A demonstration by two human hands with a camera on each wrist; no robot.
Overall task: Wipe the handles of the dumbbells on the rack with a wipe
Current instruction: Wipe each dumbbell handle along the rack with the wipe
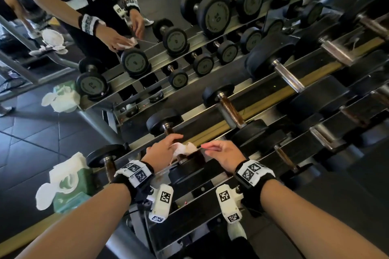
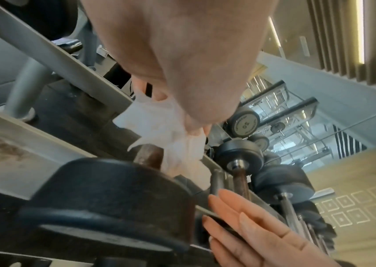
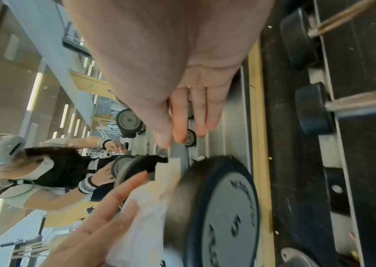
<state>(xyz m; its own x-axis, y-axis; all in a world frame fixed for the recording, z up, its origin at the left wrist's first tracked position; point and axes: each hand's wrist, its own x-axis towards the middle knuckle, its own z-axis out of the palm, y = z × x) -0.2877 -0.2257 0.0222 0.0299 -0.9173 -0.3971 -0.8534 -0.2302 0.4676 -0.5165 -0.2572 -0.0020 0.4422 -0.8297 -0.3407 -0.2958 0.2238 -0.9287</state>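
Wipe draped on a low dumbbell handle, hands either side.

The left hand [image 1: 163, 150] pinches the white wipe [image 1: 183, 147] onto the brown handle [image 2: 148, 156], whose long axis runs away from the person; the right hand [image 1: 222, 154] hovers just beside it, fingers loosely apart, holding nothing.

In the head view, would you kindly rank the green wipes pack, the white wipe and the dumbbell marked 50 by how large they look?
Largest to smallest as they appear:
1. green wipes pack, though it sits nearest the camera
2. dumbbell marked 50, seen as a mirror reflection farther off
3. white wipe, which the left hand holds against a dumbbell handle
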